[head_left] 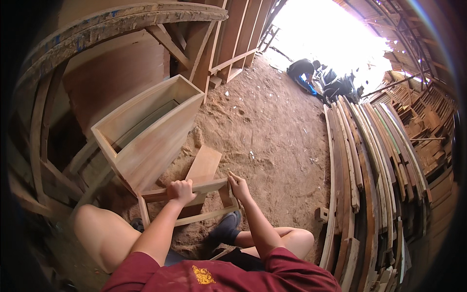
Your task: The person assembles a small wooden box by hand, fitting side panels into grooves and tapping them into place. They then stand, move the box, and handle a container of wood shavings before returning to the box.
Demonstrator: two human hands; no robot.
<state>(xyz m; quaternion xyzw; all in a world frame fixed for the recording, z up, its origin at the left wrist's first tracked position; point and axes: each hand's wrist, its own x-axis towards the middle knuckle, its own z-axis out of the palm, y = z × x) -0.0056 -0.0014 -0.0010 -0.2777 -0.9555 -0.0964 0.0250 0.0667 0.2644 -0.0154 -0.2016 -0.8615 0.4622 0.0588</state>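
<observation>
A small open rectangular wooden frame (206,215) stands between my bent legs, just above the dirt floor. My left hand (181,191) is closed in a fist around its far rail, left of the middle. At the frame's far right corner, my right hand (238,187) has its fingers closed on the end of the wood. Whether those fingers also hold something small, I cannot make out. A flat piece of pale board (204,163) lies just beyond the frame, partly hidden by the far rail.
A deep, open wooden box (160,138) stands close on the left, below a rough workbench (121,19). Tall wooden panels (236,36) lean behind it. Long planks (362,160) are stacked on the right. Far off, a person (302,70) bends beside dark bundles (340,87).
</observation>
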